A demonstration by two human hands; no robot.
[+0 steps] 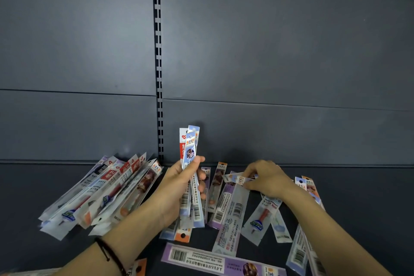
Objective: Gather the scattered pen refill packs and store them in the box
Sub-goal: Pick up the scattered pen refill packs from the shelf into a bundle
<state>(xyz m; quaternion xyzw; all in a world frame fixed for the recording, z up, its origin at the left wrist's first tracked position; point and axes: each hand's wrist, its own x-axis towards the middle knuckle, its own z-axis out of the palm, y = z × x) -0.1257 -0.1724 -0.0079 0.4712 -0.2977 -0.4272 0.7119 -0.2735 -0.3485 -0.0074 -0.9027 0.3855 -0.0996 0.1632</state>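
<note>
Dark grey shelf with a matching back panel and one slotted upright. Left hand grips an upright bundle of at least three pen refill packs; right hand pinches one flat pack between thumb and fingertips. One overlapping pile, too tangled to count, leans at the left; roughly a dozen loose packs lie scattered around both hands.

Upright bundle of refill packs at frame centre, gripped in left hand, fanned pile of packs at lower left, loose packs flat and crisscrossed lower centre to right, single pack pinched by right hand, purple pack crosswise at bottom edge
</note>
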